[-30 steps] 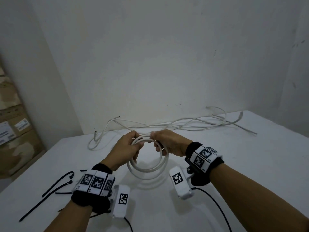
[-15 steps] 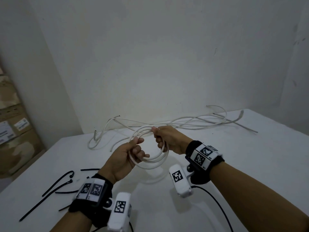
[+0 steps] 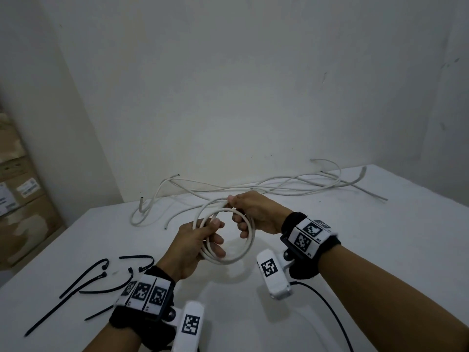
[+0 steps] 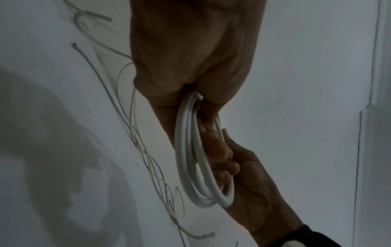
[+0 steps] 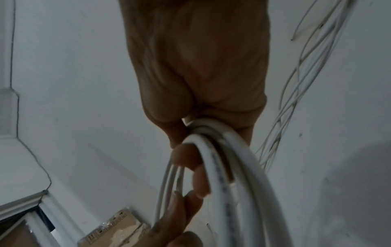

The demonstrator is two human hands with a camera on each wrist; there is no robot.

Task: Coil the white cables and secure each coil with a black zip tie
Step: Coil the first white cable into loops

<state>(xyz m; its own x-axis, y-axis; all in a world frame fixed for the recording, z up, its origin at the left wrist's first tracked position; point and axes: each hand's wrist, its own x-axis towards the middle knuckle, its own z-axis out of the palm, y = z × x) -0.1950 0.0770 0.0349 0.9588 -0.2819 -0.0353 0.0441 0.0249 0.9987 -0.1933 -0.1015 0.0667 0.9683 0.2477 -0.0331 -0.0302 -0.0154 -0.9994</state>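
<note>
Both hands hold a white cable coil (image 3: 247, 246) of several loops above the white table (image 3: 380, 250). My left hand (image 3: 203, 240) grips the coil's left side, fingers curled round the loops. My right hand (image 3: 250, 210) pinches the top of the coil and has fingers through the ring. The left wrist view shows the coil (image 4: 190, 158) edge-on between the two hands; the right wrist view shows the coil (image 5: 228, 175) running out of my right fist. A free end of cable (image 3: 177, 215) trails left onto the table. Several black zip ties (image 3: 101, 280) lie at the front left.
Loose white cables (image 3: 279, 185) sprawl along the back of the table by the wall. Cardboard boxes (image 3: 22, 204) are stacked on the left beyond the table edge. A black wire (image 3: 324, 303) runs from my right wrist camera toward the front.
The coil has tipped from hanging down to a more slanted lie. My left hand has slid down the coil's left side; the right hand has stayed at the top.
</note>
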